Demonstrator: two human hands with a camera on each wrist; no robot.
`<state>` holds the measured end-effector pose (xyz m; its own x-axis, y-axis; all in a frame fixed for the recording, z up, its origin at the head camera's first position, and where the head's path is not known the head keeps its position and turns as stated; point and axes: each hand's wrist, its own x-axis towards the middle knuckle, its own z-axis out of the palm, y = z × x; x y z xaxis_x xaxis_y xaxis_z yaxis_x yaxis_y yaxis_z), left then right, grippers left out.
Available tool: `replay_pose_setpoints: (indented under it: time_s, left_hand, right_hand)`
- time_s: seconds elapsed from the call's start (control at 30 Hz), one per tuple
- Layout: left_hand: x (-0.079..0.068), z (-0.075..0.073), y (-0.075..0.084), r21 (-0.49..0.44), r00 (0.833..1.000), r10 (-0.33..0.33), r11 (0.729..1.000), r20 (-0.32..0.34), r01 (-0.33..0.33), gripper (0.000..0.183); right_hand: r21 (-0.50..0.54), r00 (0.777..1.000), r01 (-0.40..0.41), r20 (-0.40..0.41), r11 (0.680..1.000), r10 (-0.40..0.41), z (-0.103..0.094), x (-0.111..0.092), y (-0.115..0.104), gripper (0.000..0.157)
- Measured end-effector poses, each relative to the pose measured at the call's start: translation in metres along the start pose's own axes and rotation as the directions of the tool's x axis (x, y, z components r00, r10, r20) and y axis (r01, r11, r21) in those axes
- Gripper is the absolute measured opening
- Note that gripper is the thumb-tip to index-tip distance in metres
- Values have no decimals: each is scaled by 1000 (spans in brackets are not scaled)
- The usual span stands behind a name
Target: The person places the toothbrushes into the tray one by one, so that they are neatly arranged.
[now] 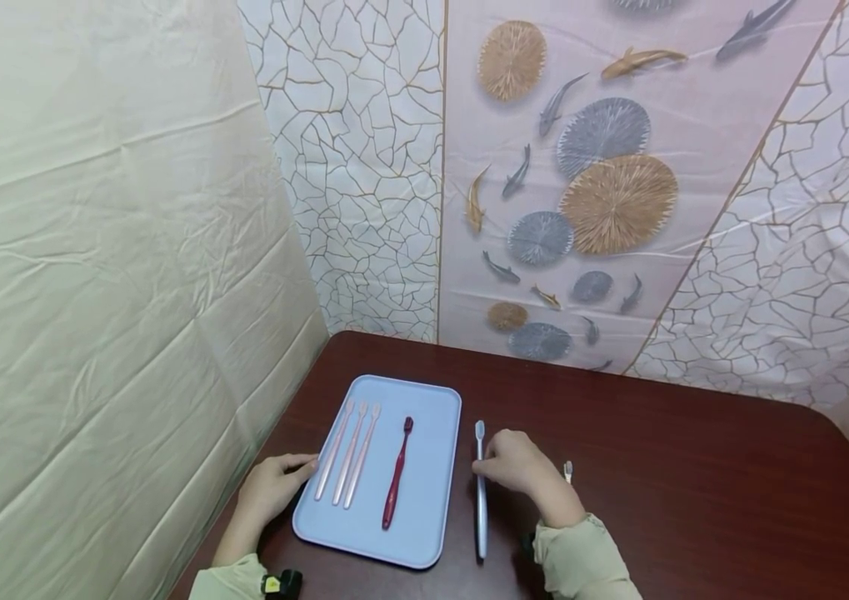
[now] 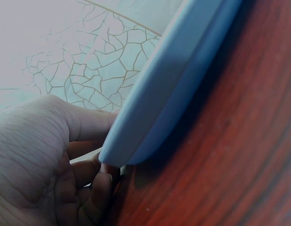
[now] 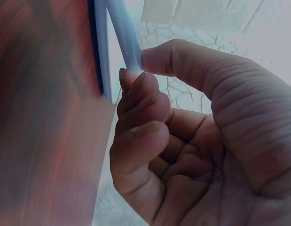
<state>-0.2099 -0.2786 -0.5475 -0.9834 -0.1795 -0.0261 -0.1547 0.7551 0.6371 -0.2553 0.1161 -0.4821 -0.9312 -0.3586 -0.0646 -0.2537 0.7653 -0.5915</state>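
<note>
A pale blue tray [image 1: 427, 467] lies on the table, and my left hand [image 1: 268, 493] grips its left edge. In the left wrist view, the thumb meets the tray's rim [image 2: 150, 103] while fingers curl beneath it. Three pale pink toothbrushes [image 1: 348, 458] lie side by side on the tray's left half. To their right lies a dark red toothbrush [image 1: 396, 483], bristle end away from me. Just right of the tray, my right hand [image 1: 521, 465] pinches a light blue-grey toothbrush [image 1: 481, 521] between thumb and fingertips. Its handle [image 3: 125, 35] shows in the right wrist view.
Behind my right wrist, a white brush head [image 1: 568, 471] sticks out; its handle is hidden. The dark red-brown table [image 1: 694, 483] extends to the right. Patterned cloth [image 1: 372, 167] hangs along the back, and a cream cloth [image 1: 132, 292] covers the left side.
</note>
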Motion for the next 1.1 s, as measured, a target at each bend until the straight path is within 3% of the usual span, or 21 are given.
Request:
replay_pose_setpoints:
  time_s: [0.23, 0.53, 0.93, 1.1]
  left_hand:
    - [0, 0, -3, 0, 1000, -3, 1000, -1, 3, 37]
    - [0, 0, -2, -7, 1000, -2, 1000, -9, 2, 37]
    - [1, 1, -3, -7, 1000, -11, 1000, -7, 11, 37]
    - [1, 2, -3, -17, 1000, -2, 1000, -7, 2, 37]
  right_hand:
    - [12, 998, 69, 0, 998, -69, 12, 11, -17, 42]
    - [37, 999, 26, 29, 999, -27, 37, 26, -28, 33]
    - [16, 1000, -15, -1, 1000, 15, 57, 41, -41, 38]
    - [-24, 998, -48, -48, 999, 46, 64, 44, -44, 39]
